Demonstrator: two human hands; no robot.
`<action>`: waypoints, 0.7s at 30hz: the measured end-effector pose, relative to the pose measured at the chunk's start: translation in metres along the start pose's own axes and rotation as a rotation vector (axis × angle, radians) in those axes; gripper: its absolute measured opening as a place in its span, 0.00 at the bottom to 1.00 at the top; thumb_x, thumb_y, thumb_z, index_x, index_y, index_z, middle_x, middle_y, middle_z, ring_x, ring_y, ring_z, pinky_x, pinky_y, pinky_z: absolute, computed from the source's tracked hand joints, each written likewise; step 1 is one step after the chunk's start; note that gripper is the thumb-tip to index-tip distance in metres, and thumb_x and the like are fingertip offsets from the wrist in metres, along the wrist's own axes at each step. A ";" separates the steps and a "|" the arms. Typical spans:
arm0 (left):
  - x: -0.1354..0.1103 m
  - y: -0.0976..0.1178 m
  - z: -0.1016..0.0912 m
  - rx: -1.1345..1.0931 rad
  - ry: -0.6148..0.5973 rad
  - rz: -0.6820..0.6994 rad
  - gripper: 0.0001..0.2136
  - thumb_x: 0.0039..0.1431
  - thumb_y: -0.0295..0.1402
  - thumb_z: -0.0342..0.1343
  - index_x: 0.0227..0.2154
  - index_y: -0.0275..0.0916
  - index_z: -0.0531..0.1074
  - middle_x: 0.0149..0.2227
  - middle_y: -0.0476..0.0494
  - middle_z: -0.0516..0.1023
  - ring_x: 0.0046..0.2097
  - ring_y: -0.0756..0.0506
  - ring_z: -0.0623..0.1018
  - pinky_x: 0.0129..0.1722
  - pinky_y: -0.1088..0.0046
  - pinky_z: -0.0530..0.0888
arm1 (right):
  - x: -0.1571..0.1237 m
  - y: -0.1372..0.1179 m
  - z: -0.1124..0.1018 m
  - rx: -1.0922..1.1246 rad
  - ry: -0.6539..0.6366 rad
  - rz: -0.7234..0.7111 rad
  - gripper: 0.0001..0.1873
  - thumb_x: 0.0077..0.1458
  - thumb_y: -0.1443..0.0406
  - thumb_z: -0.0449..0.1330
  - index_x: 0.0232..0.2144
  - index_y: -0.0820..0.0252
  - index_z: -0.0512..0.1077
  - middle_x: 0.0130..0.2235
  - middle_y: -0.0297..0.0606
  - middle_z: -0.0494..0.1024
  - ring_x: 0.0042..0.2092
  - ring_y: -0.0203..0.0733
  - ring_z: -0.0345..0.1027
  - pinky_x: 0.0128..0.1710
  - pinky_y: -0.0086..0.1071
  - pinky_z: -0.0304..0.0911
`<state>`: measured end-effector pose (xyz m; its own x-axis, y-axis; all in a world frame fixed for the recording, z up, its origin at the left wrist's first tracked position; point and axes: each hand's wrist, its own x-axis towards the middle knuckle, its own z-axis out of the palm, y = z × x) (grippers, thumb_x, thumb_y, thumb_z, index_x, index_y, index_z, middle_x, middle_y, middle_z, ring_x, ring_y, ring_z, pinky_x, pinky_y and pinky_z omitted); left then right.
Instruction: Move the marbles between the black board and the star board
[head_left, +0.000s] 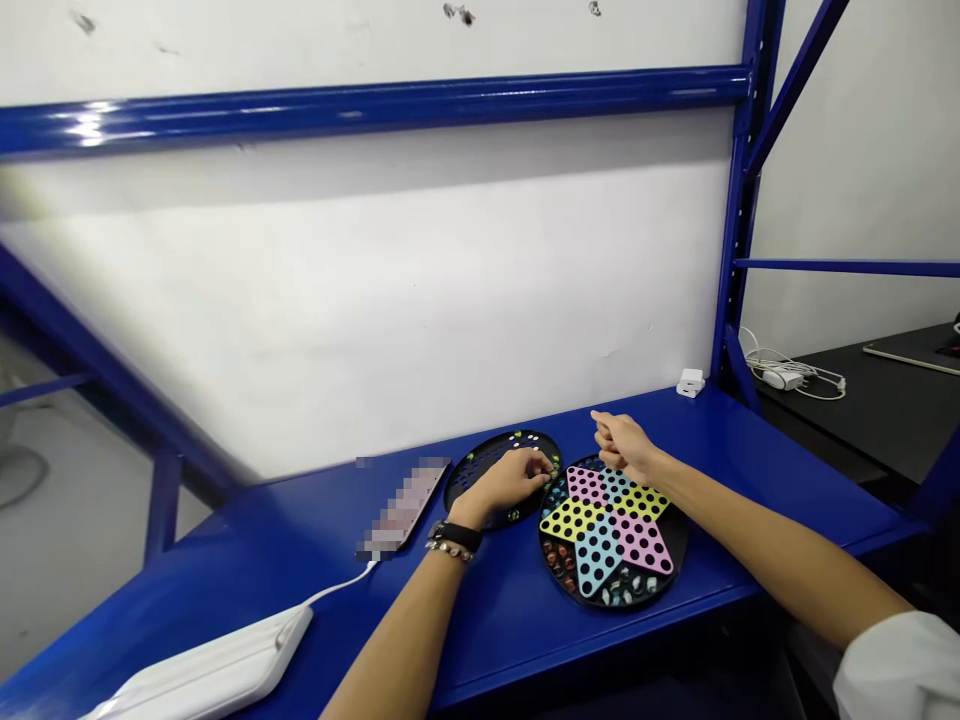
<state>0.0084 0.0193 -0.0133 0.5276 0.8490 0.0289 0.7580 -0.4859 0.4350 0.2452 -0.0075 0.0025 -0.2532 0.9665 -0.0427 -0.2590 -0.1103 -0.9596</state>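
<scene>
A round Chinese checkers board with a pink, yellow and blue star lies on the blue table. Marbles sit in its rim compartments: reddish ones at the left, pale ones at the front. Left of it is a round black lid with a few yellow-green marbles and white spots. My left hand reaches over the lid, fingers curled down by greenish marbles where lid and board meet; its grip is unclear. Above the board's far edge, my right hand has its index finger out and the others curled, their contents hidden.
A phone, partly pixelated, lies left of the lid, with a white cable running to a white power strip. A white charger stands at the back right. Blue frame posts and a white wall bound the table.
</scene>
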 end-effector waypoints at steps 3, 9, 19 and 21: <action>-0.002 0.000 -0.001 0.003 0.000 0.010 0.12 0.53 0.32 0.53 0.39 0.40 0.78 0.38 0.44 0.80 0.40 0.44 0.77 0.41 0.70 0.72 | 0.001 0.003 0.001 -0.007 -0.003 0.005 0.29 0.63 0.55 0.55 0.17 0.55 0.45 0.17 0.22 0.44 0.16 0.25 0.34 0.17 0.28 0.32; -0.005 0.008 -0.005 -0.074 -0.092 0.079 0.14 0.59 0.37 0.51 0.44 0.42 0.77 0.45 0.45 0.81 0.45 0.43 0.78 0.46 0.71 0.72 | 0.002 0.005 0.000 0.003 -0.012 -0.005 0.27 0.63 0.55 0.55 0.18 0.55 0.48 0.17 0.22 0.47 0.16 0.25 0.35 0.16 0.27 0.33; -0.009 0.011 -0.007 -0.001 -0.091 0.017 0.14 0.55 0.34 0.53 0.44 0.43 0.76 0.42 0.45 0.81 0.42 0.43 0.79 0.43 0.70 0.73 | 0.002 0.003 0.001 0.163 0.025 0.120 0.18 0.63 0.55 0.54 0.24 0.57 0.60 0.18 0.22 0.57 0.15 0.26 0.40 0.15 0.24 0.38; -0.010 0.010 -0.008 0.018 -0.100 0.014 0.13 0.54 0.33 0.53 0.41 0.43 0.76 0.41 0.46 0.81 0.42 0.43 0.79 0.43 0.70 0.72 | 0.003 0.003 0.001 0.211 0.033 0.147 0.18 0.64 0.55 0.53 0.25 0.57 0.61 0.18 0.23 0.60 0.15 0.26 0.40 0.15 0.24 0.38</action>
<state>0.0080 0.0073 -0.0019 0.5734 0.8175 -0.0549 0.7564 -0.5025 0.4187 0.2429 -0.0052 -0.0001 -0.2730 0.9430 -0.1901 -0.4110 -0.2931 -0.8632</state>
